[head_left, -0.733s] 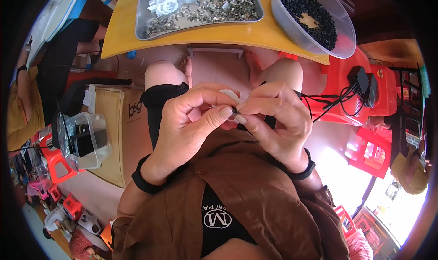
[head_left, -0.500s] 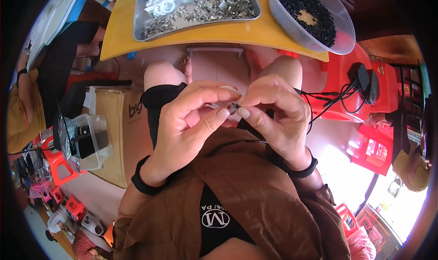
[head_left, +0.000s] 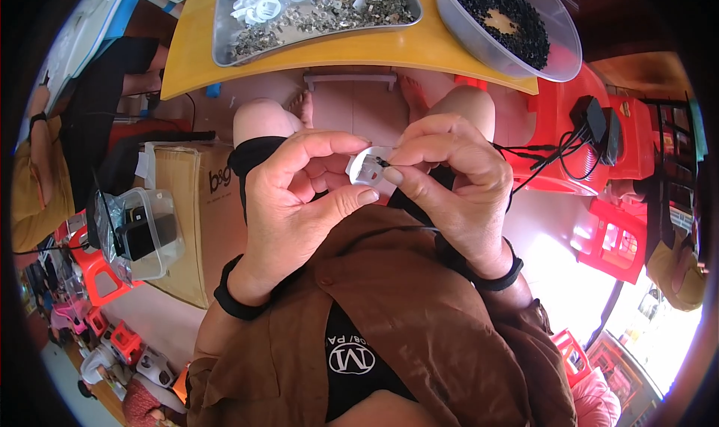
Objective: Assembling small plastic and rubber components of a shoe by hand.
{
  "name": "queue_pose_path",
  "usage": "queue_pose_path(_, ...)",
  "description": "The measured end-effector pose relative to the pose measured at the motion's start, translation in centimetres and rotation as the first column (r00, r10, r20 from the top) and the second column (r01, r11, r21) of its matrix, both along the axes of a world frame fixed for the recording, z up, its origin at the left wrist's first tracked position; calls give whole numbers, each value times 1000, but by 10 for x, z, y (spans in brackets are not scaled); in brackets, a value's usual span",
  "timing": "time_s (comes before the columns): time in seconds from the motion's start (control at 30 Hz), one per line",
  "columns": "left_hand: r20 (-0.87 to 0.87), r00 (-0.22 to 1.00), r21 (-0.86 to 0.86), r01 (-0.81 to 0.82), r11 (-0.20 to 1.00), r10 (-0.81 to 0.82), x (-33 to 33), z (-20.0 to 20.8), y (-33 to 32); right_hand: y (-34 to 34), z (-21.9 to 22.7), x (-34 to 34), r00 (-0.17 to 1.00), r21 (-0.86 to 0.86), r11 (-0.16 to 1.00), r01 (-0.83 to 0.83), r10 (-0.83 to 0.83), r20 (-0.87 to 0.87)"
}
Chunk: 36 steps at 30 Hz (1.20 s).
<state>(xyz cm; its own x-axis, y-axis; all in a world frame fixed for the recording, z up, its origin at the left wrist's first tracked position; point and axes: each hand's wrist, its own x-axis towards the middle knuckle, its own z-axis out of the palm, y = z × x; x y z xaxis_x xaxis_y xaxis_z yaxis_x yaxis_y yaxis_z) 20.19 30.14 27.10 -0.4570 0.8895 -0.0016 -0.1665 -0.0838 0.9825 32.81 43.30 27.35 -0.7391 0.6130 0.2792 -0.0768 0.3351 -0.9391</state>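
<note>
A small translucent white plastic piece [head_left: 361,171], rounded with slots in it, is between my two hands above my lap. My left hand [head_left: 288,184] holds it against the curled fingers, while thumb and forefinger stand apart around it. With thumb and forefinger pinched, my right hand [head_left: 453,172] grips a small black part [head_left: 382,162] at the white piece's right side. How far the black part sits inside the white one is too small to tell. Beyond my knees, a metal tray [head_left: 322,32] carries similar white pieces and many small metal bits.
The tray stands on a yellow table [head_left: 183,75], beside a clear bowl [head_left: 565,60] of small black parts. Black cables [head_left: 554,157] hang over red stools [head_left: 554,120] at right. A cardboard box [head_left: 191,225] and a plastic tub [head_left: 168,240] are at left, near another person [head_left: 97,105].
My left thumb and forefinger have parted from the right fingertips and moved slightly left. The white piece, mostly hidden behind the fingers before, now shows. My right hand keeps its pinch.
</note>
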Motion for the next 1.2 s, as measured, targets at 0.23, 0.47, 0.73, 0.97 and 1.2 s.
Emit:
queue_pose_path(0.23, -39, 999, 46, -36, 998, 37, 2, -3, 2, -1, 1, -1, 999, 160, 987, 29, -34, 31)
queue_pose_path(0.47, -109, 992, 22, -58, 998, 61, 3, -1, 2, -1, 3, -2, 998, 165, 986, 2, -13, 60)
queue_pose_path(0.73, -130, 988, 53, -74, 996, 80, 4, -1, 3, -3, 7, -3, 992, 75, 997, 4, -14, 125)
queue_pose_path(0.97, -183, 980, 48, -71, 996, 79, 4, -2, 4, -2, -2, -8, 999, 66, 998, 15, -17, 31)
queue_pose_path(1.2, -1, 998, 20, -70, 997, 70, 5, -3, 5, -3, -8, -12, 999, -82, 996, 32, -29, 29)
